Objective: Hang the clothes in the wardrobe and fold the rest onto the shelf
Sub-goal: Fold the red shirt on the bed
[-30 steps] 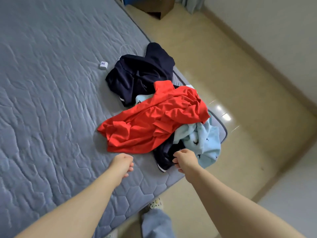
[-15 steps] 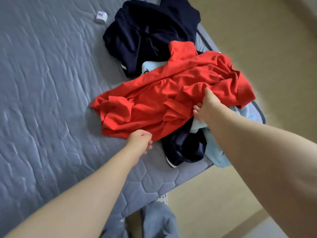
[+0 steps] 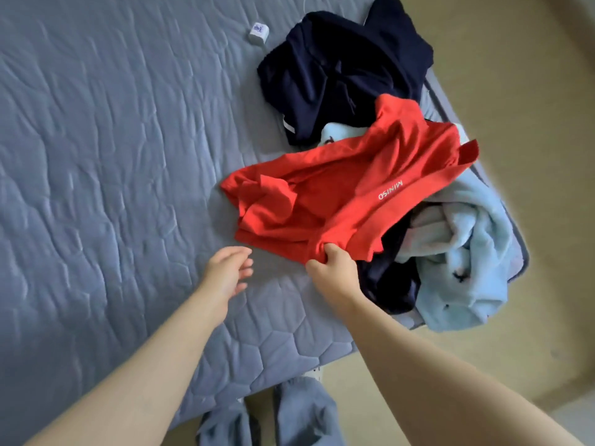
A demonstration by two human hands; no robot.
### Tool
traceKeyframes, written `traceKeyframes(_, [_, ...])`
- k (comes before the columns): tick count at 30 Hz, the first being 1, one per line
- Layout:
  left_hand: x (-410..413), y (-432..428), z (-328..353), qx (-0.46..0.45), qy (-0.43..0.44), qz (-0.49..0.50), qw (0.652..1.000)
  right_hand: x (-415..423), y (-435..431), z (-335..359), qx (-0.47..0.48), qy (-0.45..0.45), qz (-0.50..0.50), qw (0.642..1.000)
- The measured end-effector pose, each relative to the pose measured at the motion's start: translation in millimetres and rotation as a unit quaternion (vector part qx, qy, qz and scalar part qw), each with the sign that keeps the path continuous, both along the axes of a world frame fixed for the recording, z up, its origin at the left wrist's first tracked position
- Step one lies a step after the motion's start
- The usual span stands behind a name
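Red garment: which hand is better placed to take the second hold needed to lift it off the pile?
Left, probably. The right hand is busy pinching the red garment at its near hem, while the left hand is open, holds nothing, and hovers over the mattress just beside the garment's near left corner.

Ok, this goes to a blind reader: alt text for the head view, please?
The right hand grips the near edge of a red shirt atop a clothes pile at the corner of a grey mattress; the open left hand hovers beside it. A navy garment and a light blue garment lie around and under the shirt.
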State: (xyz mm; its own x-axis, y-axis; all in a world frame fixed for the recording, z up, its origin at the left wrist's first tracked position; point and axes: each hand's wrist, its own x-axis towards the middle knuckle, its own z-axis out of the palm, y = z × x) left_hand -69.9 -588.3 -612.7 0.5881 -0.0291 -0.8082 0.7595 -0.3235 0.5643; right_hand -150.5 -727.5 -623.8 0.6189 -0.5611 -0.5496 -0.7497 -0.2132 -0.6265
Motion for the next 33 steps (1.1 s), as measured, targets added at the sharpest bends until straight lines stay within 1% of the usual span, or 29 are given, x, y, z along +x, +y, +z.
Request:
traceKeyframes(2, [3,21,3,0.0,-0.004,-0.016,1.0,-2,35,3,0.019,0.024,0.086,0.996])
traceKeyframes(4, [6,39,2,-0.008,0.014,-0.034,0.999,-6,68,4,0.05,0.04,0.136,0.989])
traceKeyframes(7, [7,68,-2,-0.018,0.058,-0.059,0.996,-9,111,0,0.089,0.067,0.175,0.978])
traceKeyframes(11, [3,112,-6,-0.033,0.124,-0.088,0.988,-5,153,-1,0.105,0.093,0.199,0.97])
traceKeyframes(13, [1,131,-11,-0.027,0.117,-0.119,0.986,-1,168,-1,0.115,0.097,0.179,0.972])
traceKeyframes(16, [1,155,-13,-0.023,0.071,-0.19,0.979,9,184,0,0.134,0.084,0.12,0.98])
traceKeyframes(18, [0,165,-15,-0.047,0.044,-0.242,0.968,15,189,-2,0.116,0.077,0.119,0.983])
traceKeyframes(20, [-4,166,-18,-0.076,0.044,-0.264,0.961,18,193,-4,0.077,0.092,0.137,0.983])
traceKeyframes(22, [-7,160,-18,-0.107,0.076,-0.222,0.966,19,194,-6,0.061,0.099,0.145,0.983])
traceKeyframes(23, [-8,156,-20,-0.11,0.07,-0.189,0.973,20,193,-7,0.069,0.093,0.142,0.983])
traceKeyframes(26, [-8,151,-32,-0.039,-0.025,-0.211,0.976,23,184,-6,0.119,0.035,0.103,0.987])
traceKeyframes(27, [-9,151,-32,-0.02,-0.034,-0.205,0.978,24,179,-4,0.119,0.027,0.092,0.988])
traceKeyframes(30, [-8,153,-27,0.04,-0.058,-0.19,0.979,22,165,-2,0.052,0.04,0.053,0.996])
traceKeyframes(33, [-5,157,-19,0.025,-0.072,-0.158,0.985,21,154,-4,-0.039,0.052,0.069,0.996])
